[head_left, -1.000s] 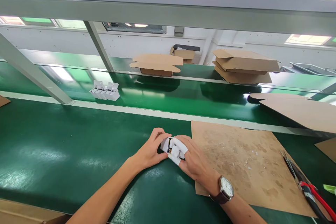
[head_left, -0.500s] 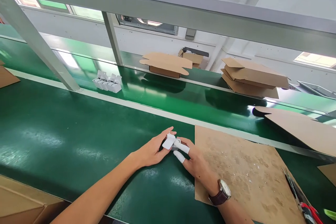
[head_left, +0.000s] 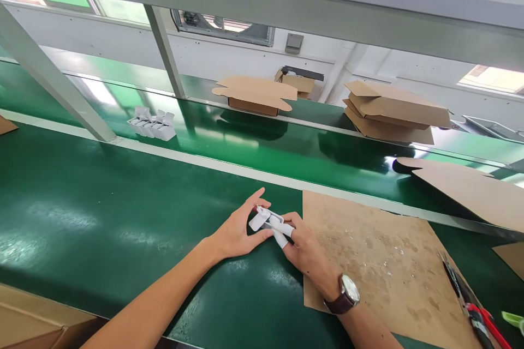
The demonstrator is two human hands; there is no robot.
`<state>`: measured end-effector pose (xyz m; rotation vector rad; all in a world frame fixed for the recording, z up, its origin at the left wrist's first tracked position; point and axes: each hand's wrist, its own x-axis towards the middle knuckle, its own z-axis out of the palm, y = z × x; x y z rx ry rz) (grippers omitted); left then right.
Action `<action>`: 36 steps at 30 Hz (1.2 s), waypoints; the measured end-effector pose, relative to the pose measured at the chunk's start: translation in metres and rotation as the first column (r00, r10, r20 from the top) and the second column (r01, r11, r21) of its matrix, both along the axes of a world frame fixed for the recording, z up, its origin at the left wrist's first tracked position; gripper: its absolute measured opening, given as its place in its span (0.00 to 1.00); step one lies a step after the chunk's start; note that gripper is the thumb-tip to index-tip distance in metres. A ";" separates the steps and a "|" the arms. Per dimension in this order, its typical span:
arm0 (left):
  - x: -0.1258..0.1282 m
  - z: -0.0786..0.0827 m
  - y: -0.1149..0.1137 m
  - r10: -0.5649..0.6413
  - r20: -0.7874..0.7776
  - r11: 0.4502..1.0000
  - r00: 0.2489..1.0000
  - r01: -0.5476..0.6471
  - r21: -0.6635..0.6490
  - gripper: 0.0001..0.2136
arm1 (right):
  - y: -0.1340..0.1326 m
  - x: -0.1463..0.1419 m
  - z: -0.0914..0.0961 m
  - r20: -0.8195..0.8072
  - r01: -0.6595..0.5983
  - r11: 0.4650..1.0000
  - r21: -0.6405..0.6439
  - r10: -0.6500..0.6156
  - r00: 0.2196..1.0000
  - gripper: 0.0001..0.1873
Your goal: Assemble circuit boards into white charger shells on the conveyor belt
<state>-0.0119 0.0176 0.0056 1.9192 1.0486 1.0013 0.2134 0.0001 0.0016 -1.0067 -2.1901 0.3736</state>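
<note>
Both of my hands meet over a small white box [head_left: 261, 218] that rests on the green belt [head_left: 102, 212]. My left hand [head_left: 239, 229] holds the box from the left, thumb under it and forefinger stretched out above. My right hand [head_left: 303, 248], with white finger cots on two fingertips and a wristwatch [head_left: 347, 293] on the wrist, pinches the box's right end and its flap. What is inside the box is hidden.
A worn brown cardboard sheet [head_left: 380, 262] lies just right of my hands. Red-handled cutters [head_left: 470, 305] lie at its right edge. Several small white boxes [head_left: 151, 124] sit on the far belt, with open cardboard cartons [head_left: 256, 95] [head_left: 393, 112] behind. A slanted metal post [head_left: 53, 87] stands at left.
The box's dark contents, visible a second ago, are now covered by white flaps. My left forefinger has lifted and straightened. The view has shifted a little.
</note>
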 end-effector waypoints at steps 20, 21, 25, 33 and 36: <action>-0.002 -0.002 0.003 0.001 -0.070 0.999 0.998 0.002 0.033 0.29 | -0.006 -0.008 0.002 0.061 0.048 0.997 -0.065 -0.044 0.997 0.17; -0.002 -0.002 0.003 0.000 -0.067 1.000 0.998 0.002 0.025 0.29 | -0.006 -0.008 0.001 0.049 0.040 0.997 -0.062 -0.037 0.998 0.19; -0.003 -0.001 0.001 -0.017 -0.062 1.000 0.998 0.015 -0.021 0.39 | -0.007 -0.005 -0.002 0.029 -0.001 0.999 -0.033 0.002 1.000 0.25; -0.005 0.003 -0.001 -0.124 0.022 0.992 0.992 0.124 -0.001 0.59 | -0.011 -0.001 -0.001 -0.047 0.007 1.000 0.028 -0.006 0.999 0.27; -0.004 0.004 -0.001 -0.127 0.005 0.992 0.992 0.127 -0.014 0.57 | -0.010 -0.003 -0.005 0.026 -0.013 1.000 -0.028 0.014 1.000 0.28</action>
